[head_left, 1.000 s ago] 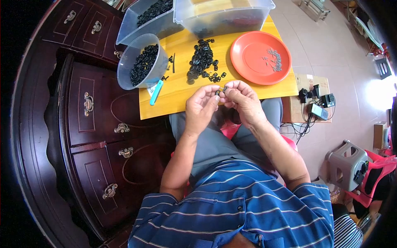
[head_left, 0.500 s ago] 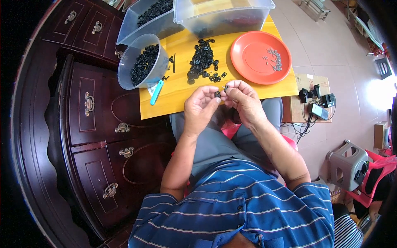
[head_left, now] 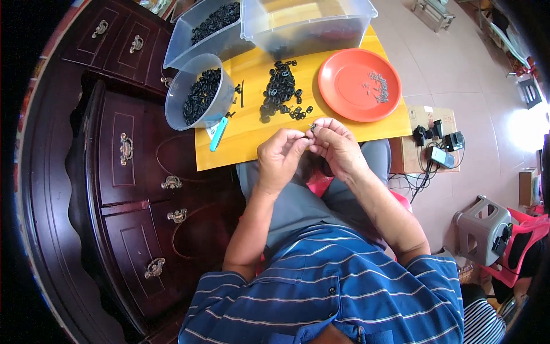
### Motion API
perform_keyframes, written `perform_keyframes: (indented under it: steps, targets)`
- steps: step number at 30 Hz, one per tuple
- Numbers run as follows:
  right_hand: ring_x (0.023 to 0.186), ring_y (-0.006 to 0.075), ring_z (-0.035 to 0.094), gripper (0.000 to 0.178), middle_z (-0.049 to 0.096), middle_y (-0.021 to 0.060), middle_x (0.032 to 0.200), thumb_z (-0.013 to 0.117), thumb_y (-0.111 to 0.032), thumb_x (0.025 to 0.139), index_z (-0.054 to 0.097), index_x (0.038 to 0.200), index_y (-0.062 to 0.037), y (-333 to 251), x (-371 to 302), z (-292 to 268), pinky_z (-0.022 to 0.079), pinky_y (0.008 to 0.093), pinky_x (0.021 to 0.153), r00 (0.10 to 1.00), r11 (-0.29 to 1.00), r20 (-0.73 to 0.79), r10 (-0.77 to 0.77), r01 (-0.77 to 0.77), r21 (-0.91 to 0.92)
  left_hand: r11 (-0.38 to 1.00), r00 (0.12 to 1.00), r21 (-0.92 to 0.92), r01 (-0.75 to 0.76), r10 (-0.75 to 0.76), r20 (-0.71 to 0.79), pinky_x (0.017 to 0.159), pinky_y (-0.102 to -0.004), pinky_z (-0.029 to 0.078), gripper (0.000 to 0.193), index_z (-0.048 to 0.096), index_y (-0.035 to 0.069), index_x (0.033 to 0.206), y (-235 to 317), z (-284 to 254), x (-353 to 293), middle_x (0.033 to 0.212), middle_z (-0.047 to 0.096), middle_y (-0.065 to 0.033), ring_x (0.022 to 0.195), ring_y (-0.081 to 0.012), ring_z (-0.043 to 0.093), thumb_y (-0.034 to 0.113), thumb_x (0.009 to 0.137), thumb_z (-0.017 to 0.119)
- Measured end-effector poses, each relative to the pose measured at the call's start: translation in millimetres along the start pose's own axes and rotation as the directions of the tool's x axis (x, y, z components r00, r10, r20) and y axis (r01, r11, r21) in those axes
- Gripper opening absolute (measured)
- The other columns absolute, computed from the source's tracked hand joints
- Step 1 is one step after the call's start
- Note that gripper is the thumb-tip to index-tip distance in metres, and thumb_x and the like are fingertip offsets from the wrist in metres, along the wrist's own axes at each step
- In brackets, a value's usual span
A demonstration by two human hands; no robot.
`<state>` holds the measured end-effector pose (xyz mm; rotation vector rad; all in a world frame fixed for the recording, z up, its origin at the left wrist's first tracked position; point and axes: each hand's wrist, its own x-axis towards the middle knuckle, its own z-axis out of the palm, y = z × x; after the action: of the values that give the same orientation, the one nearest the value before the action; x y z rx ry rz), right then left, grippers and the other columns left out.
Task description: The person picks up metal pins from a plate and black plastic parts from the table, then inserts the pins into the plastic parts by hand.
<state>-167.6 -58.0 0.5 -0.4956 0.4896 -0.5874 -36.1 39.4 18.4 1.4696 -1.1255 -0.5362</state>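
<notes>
Above the near edge of the yellow tabletop (head_left: 235,150), my two hands meet fingertip to fingertip. My left hand (head_left: 280,159) pinches a small black part (head_left: 305,137), mostly covered by the fingers. Thumb and forefinger of my right hand (head_left: 339,148) close on a tiny dark piece with a thin metallic bit (head_left: 312,126) sticking up. Just beyond the hands lies a loose pile of black oval plastic parts with holes (head_left: 279,86). To its right, an orange-red plate (head_left: 344,86) carries small silvery pins (head_left: 378,87) on its right side.
A round clear tub (head_left: 175,109) of black parts stands at left, beside a turquoise-handled cutter (head_left: 218,135). Two clear bins (head_left: 366,14) sit at the back. Dark drawers (head_left: 123,235) line the left. A cardboard box (head_left: 408,157) with devices and cables is at right.
My fingertips have drawn closer together, and the black part in my left hand is now more covered. The view has shifted slightly.
</notes>
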Motion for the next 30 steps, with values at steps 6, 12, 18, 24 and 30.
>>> perform_keyframes:
  steps: [6, 12, 18, 24, 30]
  targets:
    - [0.083, 0.0110, 0.065, 0.012, 0.067, 0.0053, 0.095, 0.063, -0.011, 0.096, 0.060, 0.107, -0.0065, -3.0, -3.5, 5.2, 0.056, 0.0249, 0.077, 1.000, 1.000, -0.019, 0.025, -0.025, 0.014, 0.995, 0.999, 0.097, -0.019, 0.022, -0.030, 0.064, -0.0249, 0.053, 0.006, 0.064, 0.000, 0.093, 6.7, 0.1, -1.8, 0.081, 0.070, -0.0048, 0.072, -0.0090, 0.067, -0.001, 0.089, 0.069]
    - [0.084, 0.0117, 0.066, 0.012, 0.068, 0.0051, 0.095, 0.063, -0.011, 0.096, 0.060, 0.108, -0.0069, -2.8, -3.4, 4.8, 0.057, 0.0262, 0.078, 0.998, 0.999, -0.033, 0.046, -0.046, 0.016, 0.998, 0.997, 0.056, -0.002, 0.006, -0.078, 0.063, -0.0249, 0.053, 0.014, 0.065, 0.000, 0.098, 7.2, 4.0, -2.4, 0.083, 0.070, -0.0058, 0.071, -0.0106, 0.068, -0.005, 0.086, 0.070]
    - [0.085, 0.0125, 0.068, 0.013, 0.069, 0.0059, 0.096, 0.063, -0.012, 0.097, 0.060, 0.108, -0.0071, -4.4, -2.1, 2.4, 0.057, 0.0270, 0.079, 1.000, 1.000, -0.012, 0.020, -0.020, 0.017, 0.999, 0.999, 0.026, -0.034, 0.033, 0.003, 0.072, -0.0247, 0.055, 0.027, 0.064, -0.002, 0.112, 10.0, 3.9, -3.2, 0.099, 0.072, -0.0094, 0.084, -0.0106, 0.069, -0.011, 0.086, 0.067]
    - [0.087, 0.0134, 0.069, 0.013, 0.069, 0.0063, 0.097, 0.063, -0.012, 0.097, 0.060, 0.108, -0.0065, -5.1, -2.3, 1.7, 0.057, 0.0267, 0.079, 0.999, 0.999, -0.006, 0.031, -0.031, 0.012, 0.981, 0.999, -0.191, 0.032, -0.037, -0.019, 0.072, -0.0215, 0.054, 0.027, 0.062, -0.003, 0.118, 2.7, 3.2, -7.3, 0.103, 0.069, -0.0063, 0.084, -0.0084, 0.065, -0.005, 0.092, 0.066]
    - [0.084, 0.0125, 0.068, 0.014, 0.068, 0.0060, 0.095, 0.063, -0.012, 0.097, 0.059, 0.109, -0.0058, -3.7, -2.8, 3.1, 0.056, 0.0241, 0.075, 1.000, 0.999, 0.013, -0.016, 0.016, -0.028, 0.944, 0.989, -0.305, 0.130, -0.144, -0.025, 0.064, -0.0192, 0.052, 0.030, 0.061, -0.003, 0.121, 5.5, -2.0, -6.4, 0.099, 0.065, -0.0045, 0.073, -0.0050, 0.060, 0.000, 0.093, 0.068]
